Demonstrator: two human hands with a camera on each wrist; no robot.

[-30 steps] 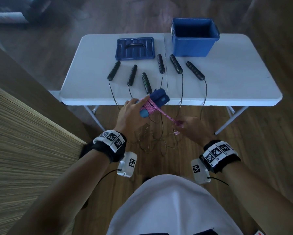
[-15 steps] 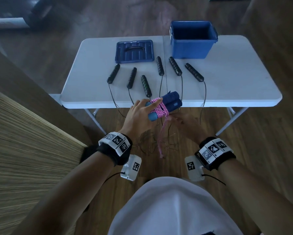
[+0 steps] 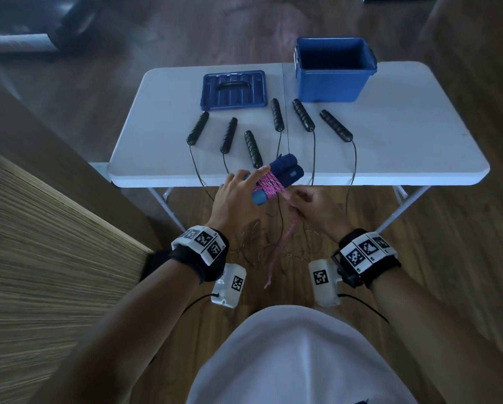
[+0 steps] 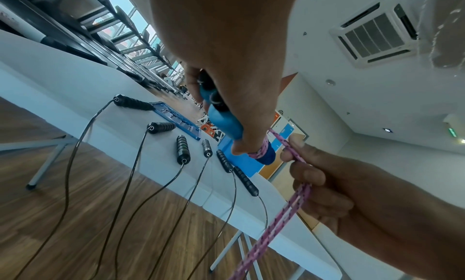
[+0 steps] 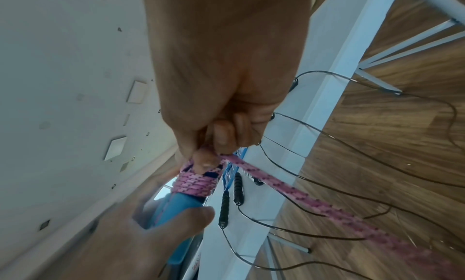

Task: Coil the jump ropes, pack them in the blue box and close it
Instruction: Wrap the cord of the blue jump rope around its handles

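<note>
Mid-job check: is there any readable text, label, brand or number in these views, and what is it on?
"PLATINUM": on a slanted grey rack beam beyond the table, and it seems to be repeated on the next beam.
Red print on a white surface at the bottom of the right wrist view: too blurred to read.
Green ceiling sign: unreadable.
Wristband markers: square codes, no words.
Blue box and lid: no text visible.

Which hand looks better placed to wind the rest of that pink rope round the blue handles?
Probably the right hand. It already pinches the loose pink rope just below the wraps, with the tail hanging free beneath it. The left hand grips the blue handles, so it is busy steadying the bundle.
</note>
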